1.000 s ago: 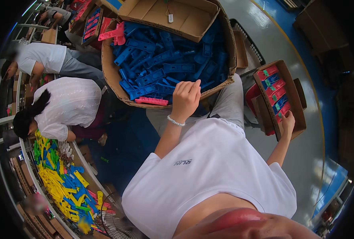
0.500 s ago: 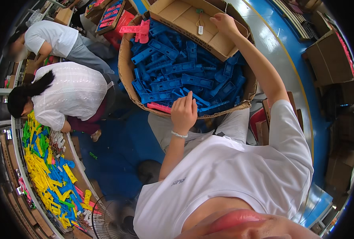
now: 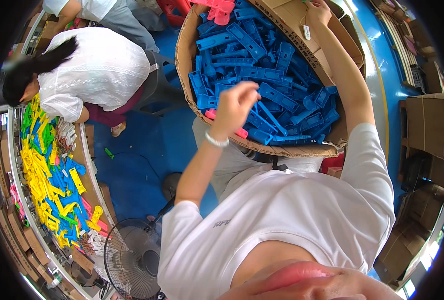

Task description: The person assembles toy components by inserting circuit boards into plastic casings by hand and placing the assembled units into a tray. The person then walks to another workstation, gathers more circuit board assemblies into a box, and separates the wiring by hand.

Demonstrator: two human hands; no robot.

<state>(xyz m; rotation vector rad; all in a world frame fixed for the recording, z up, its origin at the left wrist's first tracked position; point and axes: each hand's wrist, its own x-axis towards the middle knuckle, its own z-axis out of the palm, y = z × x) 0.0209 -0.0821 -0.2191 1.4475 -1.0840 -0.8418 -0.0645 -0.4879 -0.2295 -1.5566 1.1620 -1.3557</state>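
Many blue plastic parts [image 3: 264,74], long and ridged, fill a large cardboard box [image 3: 184,65] in front of me. My left hand [image 3: 232,106] is over the near part of the pile. Its fingers are bent inward, and anything between them is hidden. Beside its fingertips lie slim blue strips [image 3: 273,118]. At the top edge, over a cardboard tray [image 3: 294,22] lying across the box, my right hand [image 3: 318,12] pinches a small green piece [image 3: 307,2]. A cord and a white tag [image 3: 307,33] hang from there. Pink parts [image 3: 219,11] rest on the box's far left rim.
To the left, a person in white [image 3: 94,65] bends over a bench heaped with yellow parts [image 3: 39,165] and other coloured pieces. Another person is partly visible beyond. A fan [image 3: 132,255] stands at lower left. Cardboard boxes [image 3: 427,125] are stacked on the right.
My left hand has moved from the box's near rim farther over the blue parts. My right hand has come to the green piece, which was apart from its fingers. The whole view has shifted.
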